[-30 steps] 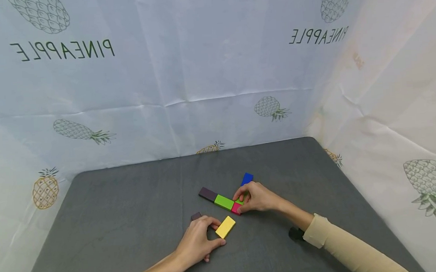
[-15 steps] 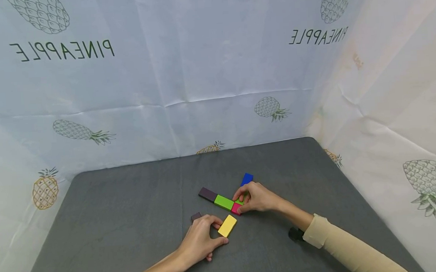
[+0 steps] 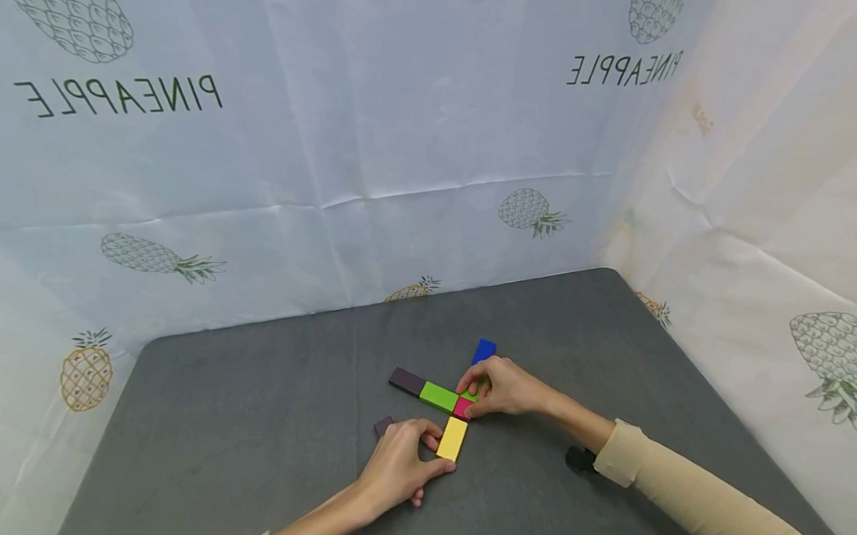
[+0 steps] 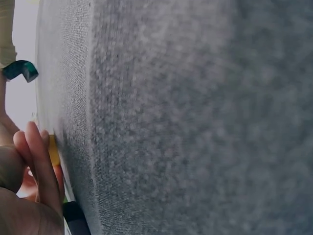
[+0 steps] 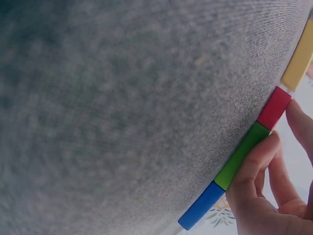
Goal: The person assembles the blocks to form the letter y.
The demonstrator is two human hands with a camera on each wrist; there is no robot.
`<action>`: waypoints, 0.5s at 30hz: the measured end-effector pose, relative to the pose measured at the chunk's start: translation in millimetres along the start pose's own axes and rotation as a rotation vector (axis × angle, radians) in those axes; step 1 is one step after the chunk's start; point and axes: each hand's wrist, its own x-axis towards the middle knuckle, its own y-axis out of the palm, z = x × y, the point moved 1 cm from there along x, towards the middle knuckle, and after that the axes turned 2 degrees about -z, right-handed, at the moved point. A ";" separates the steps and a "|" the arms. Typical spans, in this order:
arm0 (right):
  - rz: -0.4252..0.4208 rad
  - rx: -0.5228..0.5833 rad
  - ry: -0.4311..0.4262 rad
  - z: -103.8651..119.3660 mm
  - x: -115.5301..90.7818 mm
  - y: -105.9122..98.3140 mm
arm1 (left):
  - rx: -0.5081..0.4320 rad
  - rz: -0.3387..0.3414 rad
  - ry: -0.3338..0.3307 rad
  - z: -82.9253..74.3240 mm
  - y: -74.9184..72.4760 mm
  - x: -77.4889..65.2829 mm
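My left hand (image 3: 400, 466) pinches a yellow block (image 3: 452, 439) between thumb and fingers, its far end close to a small red block (image 3: 462, 409). The right wrist view shows a narrow gap between yellow and red. My right hand (image 3: 509, 387) holds the laid row, thumb at the red block and a curled finger against a green block (image 5: 243, 155). A blue block (image 5: 201, 205) continues that line. Another green block (image 3: 439, 397) and a dark block (image 3: 407, 382) run left from the red one. The right fingers partly cover the green block beneath them in the head view.
A second dark block (image 3: 383, 426) lies just behind my left hand, partly covered by it. The blocks rest on a grey cloth-covered table (image 3: 260, 409). A pineapple-print curtain (image 3: 391, 139) stands along the far and right sides. A black band (image 3: 580, 459) shows below the right wrist.
My left hand has slid the yellow block right and slightly away from me, up close to the red block, turning it a little. My right hand has stayed in place.
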 end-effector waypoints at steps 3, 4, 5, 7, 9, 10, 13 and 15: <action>0.000 -0.001 -0.008 -0.5 0.6 0.1 | -0.018 0.004 -0.001 0.3 -0.7 1.9; 0.001 -0.001 -0.009 -0.6 0.7 0.1 | -0.021 0.006 -0.002 0.5 -0.8 2.4; 0.001 0.000 -0.010 -0.8 0.7 0.1 | -0.021 0.005 0.000 0.6 -0.9 2.8; 0.002 0.002 -0.014 -1.3 0.9 0.2 | -0.018 0.004 0.003 0.6 -1.3 3.5; 0.002 0.004 -0.016 -1.8 1.0 0.2 | -0.015 0.006 0.006 0.8 -1.2 4.1; 0.002 0.004 -0.016 -1.9 0.9 0.2 | -0.014 0.006 0.008 0.9 -1.1 4.3; 0.001 0.006 -0.016 -2.1 0.7 0.3 | -0.017 0.008 0.011 0.8 -0.7 4.8; 0.002 0.008 -0.015 -2.0 0.1 0.5 | -0.020 0.009 0.010 0.5 -0.4 4.9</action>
